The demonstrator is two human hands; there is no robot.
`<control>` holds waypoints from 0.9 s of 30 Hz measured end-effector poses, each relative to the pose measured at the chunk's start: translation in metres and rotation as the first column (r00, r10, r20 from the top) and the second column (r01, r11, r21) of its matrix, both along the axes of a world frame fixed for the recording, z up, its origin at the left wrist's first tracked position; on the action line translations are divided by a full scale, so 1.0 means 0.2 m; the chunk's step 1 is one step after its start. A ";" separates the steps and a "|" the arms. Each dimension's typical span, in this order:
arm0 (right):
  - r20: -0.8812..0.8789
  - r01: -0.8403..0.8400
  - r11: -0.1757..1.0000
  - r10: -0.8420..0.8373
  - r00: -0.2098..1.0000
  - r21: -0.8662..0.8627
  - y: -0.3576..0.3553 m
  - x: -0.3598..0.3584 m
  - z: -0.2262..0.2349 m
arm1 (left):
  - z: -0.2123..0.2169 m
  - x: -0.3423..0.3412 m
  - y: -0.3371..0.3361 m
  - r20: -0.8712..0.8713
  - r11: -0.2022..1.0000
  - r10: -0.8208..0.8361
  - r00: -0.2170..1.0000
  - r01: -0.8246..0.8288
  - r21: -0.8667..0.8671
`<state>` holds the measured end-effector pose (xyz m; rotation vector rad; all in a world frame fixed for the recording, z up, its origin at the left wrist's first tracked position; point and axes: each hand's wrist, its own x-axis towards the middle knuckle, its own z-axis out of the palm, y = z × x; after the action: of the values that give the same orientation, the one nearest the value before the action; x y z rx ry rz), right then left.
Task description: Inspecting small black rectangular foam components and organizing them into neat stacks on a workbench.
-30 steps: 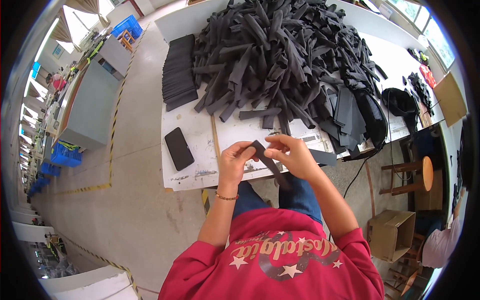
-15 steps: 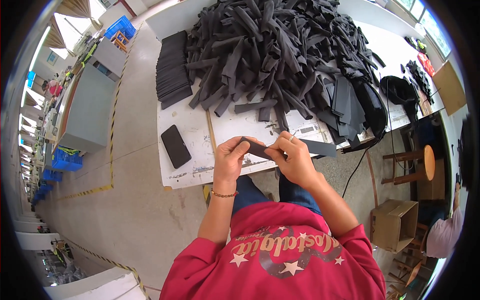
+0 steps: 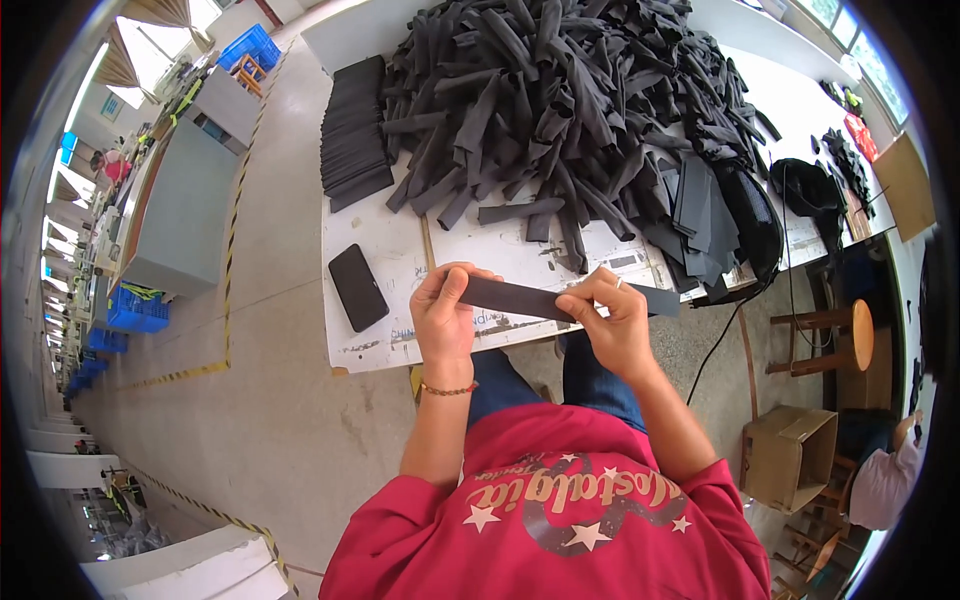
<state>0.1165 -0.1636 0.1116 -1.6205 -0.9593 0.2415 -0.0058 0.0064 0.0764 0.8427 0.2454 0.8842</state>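
A dark grey fabric strip [image 3: 515, 298] is stretched between my hands above the table's front edge. My left hand [image 3: 444, 312] pinches its left end under the thumb. My right hand [image 3: 617, 322] grips the other end between thumb and fingers. Just beyond the right hand shows a flat dark grey piece [image 3: 660, 301]; its near end is hidden behind the hand. A big loose heap of similar strips [image 3: 540, 110] covers the back of the white table [image 3: 400, 235]. Left of the heap lies a neat row of stacked strips [image 3: 357, 135].
A black phone [image 3: 358, 288] lies at the table's left. Flat dark pieces [image 3: 693, 205] and a black mesh bag [image 3: 755, 220] sit at the right, with a cable hanging down. A wooden stool [image 3: 855, 335], a cardboard box [image 3: 790, 455] and another person [image 3: 890, 480] are further right.
My hands have moved apart, the left one slightly left and the right one rightward. More of the strip now shows, pulled straight between them.
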 end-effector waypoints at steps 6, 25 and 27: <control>0.469 0.016 0.996 -0.056 0.882 0.090 -0.01 -0.04 -0.16 | -0.24 -0.01 0.00 0.001 0.911 -0.010 1.000 0.009 -0.412; -0.271 -0.023 1.000 0.023 0.962 0.003 0.04 -0.05 -0.30 | -0.12 -0.04 -0.10 -0.437 0.989 -0.144 0.888 0.115 -0.093; -0.528 -0.082 0.993 0.026 0.849 -0.082 0.05 -0.04 -0.31 | -0.13 -0.04 -0.10 -0.461 0.984 -0.171 0.870 0.176 -0.033</control>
<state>0.1075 -0.1531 0.0498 -1.4999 -0.5701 0.7465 -0.0138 -0.0132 0.0507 1.0640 0.5739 0.5032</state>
